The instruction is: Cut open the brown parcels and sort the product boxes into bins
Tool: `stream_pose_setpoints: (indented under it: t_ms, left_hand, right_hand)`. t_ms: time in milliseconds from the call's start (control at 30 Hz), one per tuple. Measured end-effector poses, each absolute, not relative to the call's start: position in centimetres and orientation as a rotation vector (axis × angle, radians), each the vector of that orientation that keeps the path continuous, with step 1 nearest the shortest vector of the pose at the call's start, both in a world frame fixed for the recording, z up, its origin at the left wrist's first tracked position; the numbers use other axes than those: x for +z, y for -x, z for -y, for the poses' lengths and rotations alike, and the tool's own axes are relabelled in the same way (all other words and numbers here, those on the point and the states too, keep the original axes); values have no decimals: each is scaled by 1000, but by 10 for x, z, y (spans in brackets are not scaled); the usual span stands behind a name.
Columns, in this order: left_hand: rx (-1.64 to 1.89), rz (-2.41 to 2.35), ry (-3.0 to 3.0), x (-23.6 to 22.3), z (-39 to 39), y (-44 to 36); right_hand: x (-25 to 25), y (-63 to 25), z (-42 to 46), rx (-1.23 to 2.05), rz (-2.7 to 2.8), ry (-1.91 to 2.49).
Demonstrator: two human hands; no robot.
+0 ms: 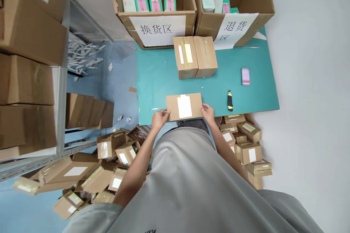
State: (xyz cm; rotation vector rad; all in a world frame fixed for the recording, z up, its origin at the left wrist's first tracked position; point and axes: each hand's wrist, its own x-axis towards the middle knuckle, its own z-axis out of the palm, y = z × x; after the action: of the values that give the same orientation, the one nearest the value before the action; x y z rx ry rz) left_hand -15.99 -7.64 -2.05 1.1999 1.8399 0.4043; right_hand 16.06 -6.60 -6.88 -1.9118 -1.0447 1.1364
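Observation:
A small brown cardboard box (183, 106) with a white label lies at the near edge of the teal table (155, 80). My left hand (159, 118) grips its left end and my right hand (208, 112) grips its right end, fingers curled on the box. Two taped brown boxes (195, 56) stand side by side further back on the table. A yellow and black utility knife (230, 101) lies to the right of my right hand.
Two big open cartons (157, 29) (240, 25) with white signs stand at the table's back, holding pink and green product boxes. A phone (245, 76) lies at the right. Piles of small parcels (109, 160) (247, 145) cover the floor. Shelves with cartons (27, 62) stand left.

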Motion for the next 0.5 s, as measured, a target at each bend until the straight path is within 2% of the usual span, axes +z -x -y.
stream_pose_setpoints:
  t_ms: [200, 500]
  left_hand:
    - [636, -1745, -795, -56, 90, 187]
    - [745, -1962, -686, -59, 100, 237]
  right_hand:
    - [-19, -126, 68, 1019, 1257, 1984]
    - [87, -26, 88, 1094, 2207, 1488]
